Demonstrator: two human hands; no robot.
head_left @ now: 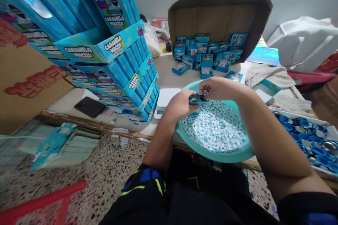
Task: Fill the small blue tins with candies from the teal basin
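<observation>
My left hand (182, 103) is closed around a small blue candy box (194, 100), held over the near-left part of a turquoise basin (213, 156). At the box's right end, my right hand (213, 88) has its fingers pinched together. Small pale candies (205, 92) show at those fingertips, partly hidden by the fingers. Below both hands, the basin holds a heap of small white and light-blue candies (216, 126). Just left of the basin, a white kitchen scale (167, 97) sits partly behind my left hand.
Stacked blue display boxes (126, 66) stand at left, beside a black phone (89, 107). Behind the basin, a cardboard box (221, 10) lies on its side with small blue boxes. At right are a tray of blue-and-silver tins (308, 133), an open blue carton (266, 89) and cloths (271, 75).
</observation>
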